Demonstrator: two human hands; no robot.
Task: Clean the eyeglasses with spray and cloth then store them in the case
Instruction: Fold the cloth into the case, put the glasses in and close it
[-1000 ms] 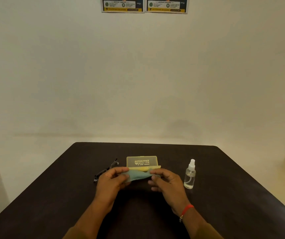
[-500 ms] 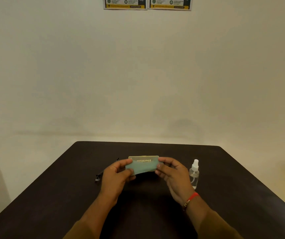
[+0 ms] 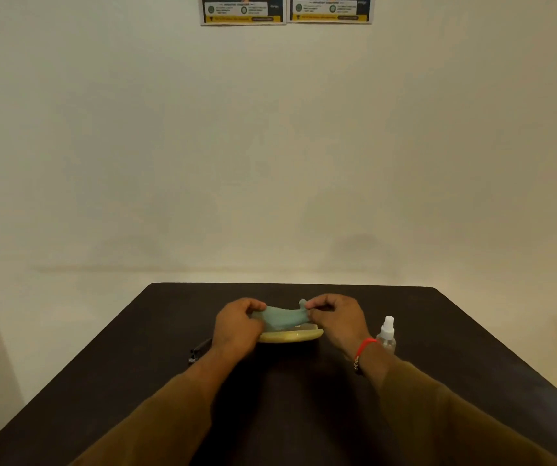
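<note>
Both my hands hold a pale green cloth [image 3: 282, 317] stretched between them above the yellow glasses case [image 3: 292, 336]. My left hand [image 3: 236, 326] pinches its left end and my right hand [image 3: 336, 319] pinches its right corner. The case lies on the dark table, its front half showing below the cloth; I cannot tell whether its lid is up. The black eyeglasses [image 3: 199, 350] lie on the table left of my left wrist, mostly hidden by it. A small clear spray bottle [image 3: 387, 333] with a white nozzle stands upright to the right of my right wrist.
The dark table [image 3: 455, 364] reaches from the near edge to a far edge close to a cream wall. Two posters [image 3: 287, 10] hang high on that wall. My brown sleeves cover the near middle of the table.
My hands have moved forward and away from me with the cloth, which now hangs stretched and sagging over the case. The case's upright lid with print is no longer seen.
</note>
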